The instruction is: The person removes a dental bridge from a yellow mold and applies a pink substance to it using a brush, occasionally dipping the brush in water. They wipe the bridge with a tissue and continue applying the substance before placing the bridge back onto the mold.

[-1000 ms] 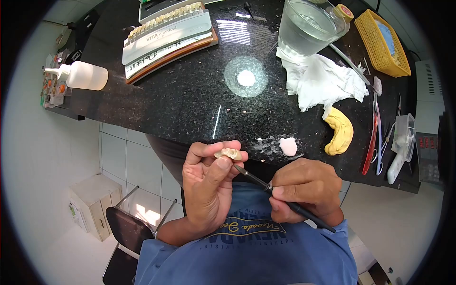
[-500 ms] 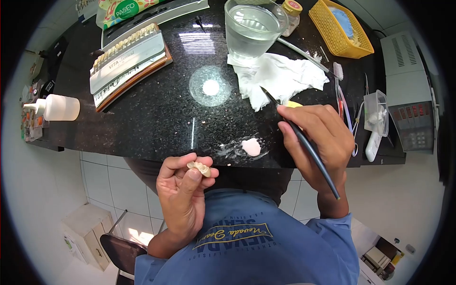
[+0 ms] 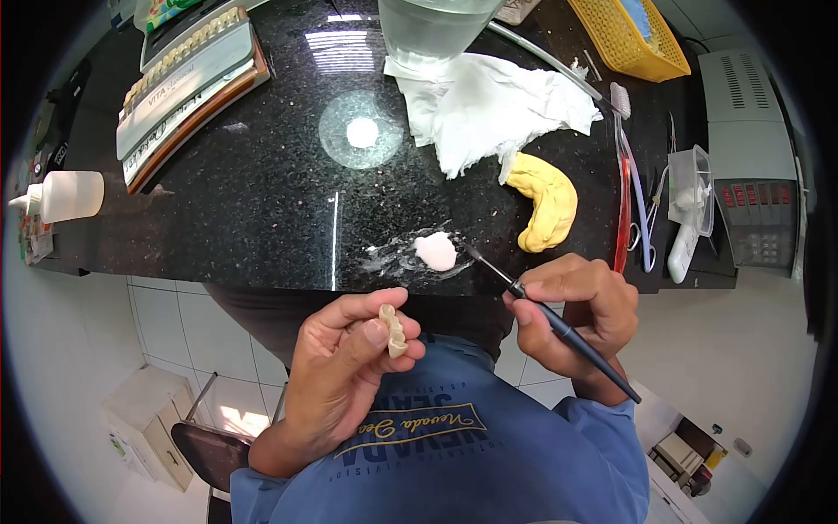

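Between the thumb and fingers of my left hand [image 3: 353,358] is a small cream-coloured dental bridge [image 3: 392,332], held just off the counter's front edge. My right hand [image 3: 580,314] grips a dark-handled fine brush [image 3: 559,325] like a pen. Its tip points at a pale pink mound of paste or powder [image 3: 436,251] on the black counter, close to the mound's right side; contact cannot be made out. White smears surround the mound. A curved yellow putty piece [image 3: 548,203] lies beyond my right hand.
A glass of water [image 3: 432,31] stands on crumpled white tissue [image 3: 497,100]. At left are a tooth shade guide [image 3: 188,92] and a white squeeze bottle [image 3: 72,196]. Toothbrushes [image 3: 621,157], a yellow basket [image 3: 633,44] and a keypad device [image 3: 758,210] line the right side.
The brush tip has come from the tissue down towards the pink mound. My left hand has turned the bridge more upright. The view has shifted, and the yellow putty piece now shows fully.
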Demonstrator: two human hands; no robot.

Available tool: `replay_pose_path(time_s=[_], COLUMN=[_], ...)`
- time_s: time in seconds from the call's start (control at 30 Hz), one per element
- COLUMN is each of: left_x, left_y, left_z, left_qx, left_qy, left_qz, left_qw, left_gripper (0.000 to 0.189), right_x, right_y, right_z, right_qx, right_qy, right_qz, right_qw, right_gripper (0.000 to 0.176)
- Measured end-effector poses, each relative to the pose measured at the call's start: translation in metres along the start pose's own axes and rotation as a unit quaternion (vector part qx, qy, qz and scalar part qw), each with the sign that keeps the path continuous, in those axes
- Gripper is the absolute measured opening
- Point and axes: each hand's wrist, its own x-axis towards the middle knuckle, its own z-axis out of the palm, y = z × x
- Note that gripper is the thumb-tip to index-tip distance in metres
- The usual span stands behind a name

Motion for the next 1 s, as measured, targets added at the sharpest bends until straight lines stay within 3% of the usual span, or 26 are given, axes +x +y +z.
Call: replay_pose_path(time_s=[0.1, 0.2, 0.47, 0.53, 0.63, 1.0], left_x=[0.002, 0.004, 0.007, 0.008, 0.007, 0.007], left_y=[0.0, 0.0, 0.003, 0.004, 0.005, 0.008], left_z=[0.001, 0.002, 0.005, 0.014, 0.002, 0.003], left_qx=[0.002, 0.007, -0.008, 0.054, -0.001, 0.008], left_qy=[0.005, 0.019, 0.025, 0.106, 0.031, 0.038], left_qz=[-0.033, -0.055, -0.071, -0.071, -0.082, -0.091], left_qw=[0.999, 0.998, 0.997, 0.99, 0.996, 0.995], left_gripper=[0.031, 0.031, 0.032, 0.031, 0.033, 0.033], right_x=[0.001, 0.001, 0.003, 0.004, 0.005, 0.007], right_y=[0.004, 0.008, 0.007, 0.006, 0.004, 0.004], right_z=[-0.005, -0.002, -0.003, -0.004, -0.006, -0.009], right_qx=[-0.017, 0.005, 0.01, 0.01, 0.014, 0.015], right_qy=[-0.053, -0.022, -0.045, -0.057, -0.073, -0.085], right_qz=[-0.031, -0.024, -0.012, -0.004, -0.001, 0.005], right_qw=[0.998, 0.999, 0.999, 0.998, 0.997, 0.996], right_gripper=[0.015, 0.017, 0.017, 0.018, 0.019, 0.02])
